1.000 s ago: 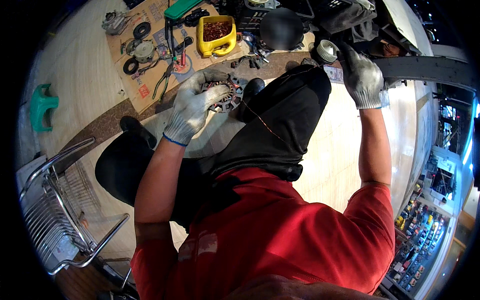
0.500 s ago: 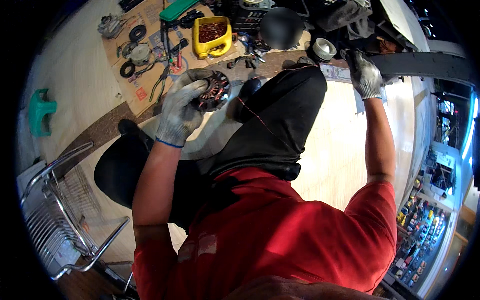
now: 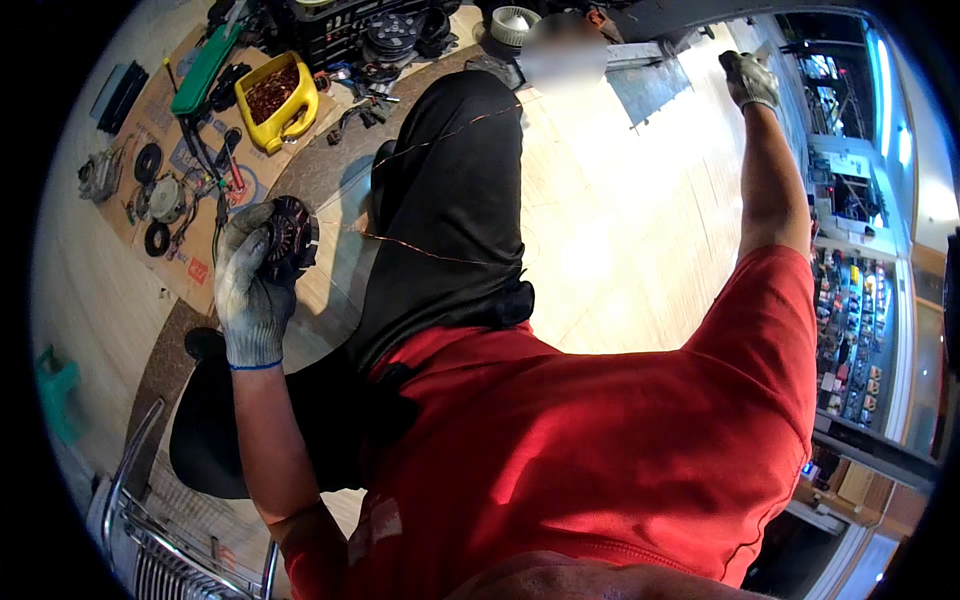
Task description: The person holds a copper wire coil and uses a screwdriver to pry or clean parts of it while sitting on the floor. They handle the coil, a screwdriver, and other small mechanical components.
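Observation:
My left hand (image 3: 255, 285), in a pale knit work glove, is closed round a motor stator (image 3: 290, 240), a dark ring with copper windings and slotted edges. Off to the far right, my right hand (image 3: 750, 80) is stretched out at arm's length in a matching glove. Its fingers are curled closed, and whatever they hold is too small to make out. Thin copper wire (image 3: 430, 248) crosses my black trouser leg near the stator. Another length of it lies over the knee; where its ends go cannot be seen.
Cardboard (image 3: 200, 240) at the left bears rubber rings, a small motor part (image 3: 167, 200) and hand tools. A yellow cut-open jug (image 3: 275, 100) holds copper scraps. Beyond stand a green case (image 3: 208, 68) and a white fan wheel (image 3: 514, 25). A chrome-framed chair (image 3: 130, 470) is at lower left.
The view has turned toward the right. My right hand has moved away from the dark items beside the grey beam, out to the right. My left hand still grips the stator.

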`<act>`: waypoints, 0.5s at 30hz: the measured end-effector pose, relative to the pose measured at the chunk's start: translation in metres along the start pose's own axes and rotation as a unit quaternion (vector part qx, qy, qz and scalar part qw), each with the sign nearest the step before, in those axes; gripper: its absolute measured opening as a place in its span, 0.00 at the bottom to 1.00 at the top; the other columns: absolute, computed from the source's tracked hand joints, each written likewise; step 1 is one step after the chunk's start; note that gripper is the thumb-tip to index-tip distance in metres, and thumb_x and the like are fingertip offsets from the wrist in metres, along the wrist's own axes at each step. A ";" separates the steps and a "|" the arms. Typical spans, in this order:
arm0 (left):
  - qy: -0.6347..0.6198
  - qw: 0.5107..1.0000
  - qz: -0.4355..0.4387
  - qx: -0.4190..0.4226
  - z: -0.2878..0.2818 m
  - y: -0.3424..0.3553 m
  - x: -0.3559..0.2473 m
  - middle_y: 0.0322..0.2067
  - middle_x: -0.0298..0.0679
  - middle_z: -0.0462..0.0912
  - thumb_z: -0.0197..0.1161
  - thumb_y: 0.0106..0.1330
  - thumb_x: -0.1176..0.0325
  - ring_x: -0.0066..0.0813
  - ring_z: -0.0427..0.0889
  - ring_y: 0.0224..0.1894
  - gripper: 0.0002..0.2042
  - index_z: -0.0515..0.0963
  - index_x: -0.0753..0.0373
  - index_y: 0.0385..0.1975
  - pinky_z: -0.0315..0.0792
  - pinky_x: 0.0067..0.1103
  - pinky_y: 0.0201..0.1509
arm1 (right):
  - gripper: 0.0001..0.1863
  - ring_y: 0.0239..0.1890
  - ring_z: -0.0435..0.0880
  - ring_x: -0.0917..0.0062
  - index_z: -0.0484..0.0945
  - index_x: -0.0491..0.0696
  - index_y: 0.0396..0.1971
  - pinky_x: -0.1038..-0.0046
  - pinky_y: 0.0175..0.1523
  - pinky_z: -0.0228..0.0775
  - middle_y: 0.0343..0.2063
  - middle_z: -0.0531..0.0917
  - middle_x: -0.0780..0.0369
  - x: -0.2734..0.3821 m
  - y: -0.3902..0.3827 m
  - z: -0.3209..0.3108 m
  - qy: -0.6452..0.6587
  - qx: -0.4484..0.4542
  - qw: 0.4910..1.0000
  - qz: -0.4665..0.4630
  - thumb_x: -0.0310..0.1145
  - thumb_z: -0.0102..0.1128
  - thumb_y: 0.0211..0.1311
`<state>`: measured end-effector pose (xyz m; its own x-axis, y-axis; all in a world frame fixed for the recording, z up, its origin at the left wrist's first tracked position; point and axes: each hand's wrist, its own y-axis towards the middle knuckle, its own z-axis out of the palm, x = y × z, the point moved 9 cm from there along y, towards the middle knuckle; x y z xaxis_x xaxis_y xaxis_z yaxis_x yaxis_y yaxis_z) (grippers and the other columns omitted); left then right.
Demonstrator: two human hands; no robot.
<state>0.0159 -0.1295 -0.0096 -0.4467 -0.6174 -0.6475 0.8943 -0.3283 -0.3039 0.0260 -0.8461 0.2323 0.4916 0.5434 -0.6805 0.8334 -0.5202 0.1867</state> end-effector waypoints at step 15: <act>-0.018 1.000 -0.016 -0.011 0.005 -0.002 0.009 0.49 0.49 0.80 0.56 0.65 0.77 0.40 0.82 0.51 0.14 0.73 0.65 0.51 0.81 0.36 0.54 | 0.29 0.57 0.79 0.57 0.78 0.48 0.57 0.62 0.59 0.71 0.54 0.80 0.50 0.171 -0.038 0.074 0.138 0.217 0.947 -0.190 0.41 0.69 0.54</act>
<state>0.0095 -0.1382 -0.0114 -0.4755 -0.6329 -0.6110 0.8796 -0.3332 -0.3395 0.0602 -0.7820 0.0567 0.2748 0.8664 -0.4170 0.8107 -0.4420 -0.3840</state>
